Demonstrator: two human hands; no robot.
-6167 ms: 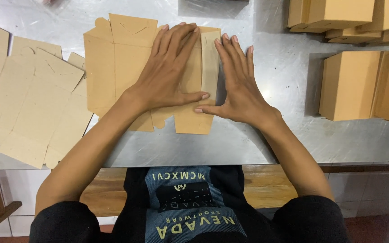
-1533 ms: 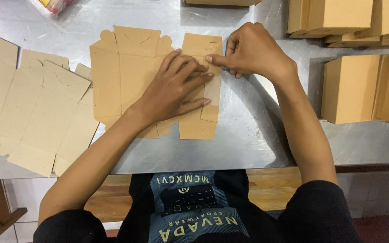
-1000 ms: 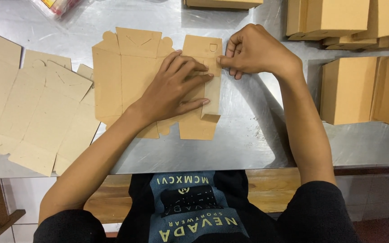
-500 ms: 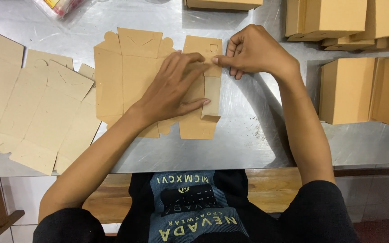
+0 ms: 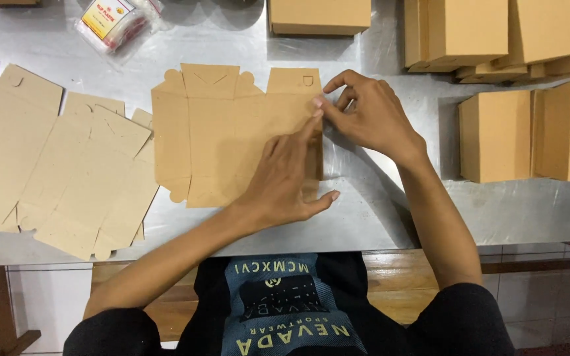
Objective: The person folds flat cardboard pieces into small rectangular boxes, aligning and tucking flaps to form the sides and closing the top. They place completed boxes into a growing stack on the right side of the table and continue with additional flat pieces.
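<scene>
**Flat carton blank under both hands**

The left hand (image 5: 285,181) presses flat, fingers spread, on the brown die-cut box blank (image 5: 212,135). It lies unfolded mid-table (image 5: 364,217), long axis left-right, flaps pointing away. The right hand (image 5: 367,112) pinches its right edge.

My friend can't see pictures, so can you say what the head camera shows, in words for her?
A person's left hand presses a flat brown cardboard box blank onto a metal table, while the right hand pinches its right edge. More flat blanks lie left; folded boxes stand right.
</scene>
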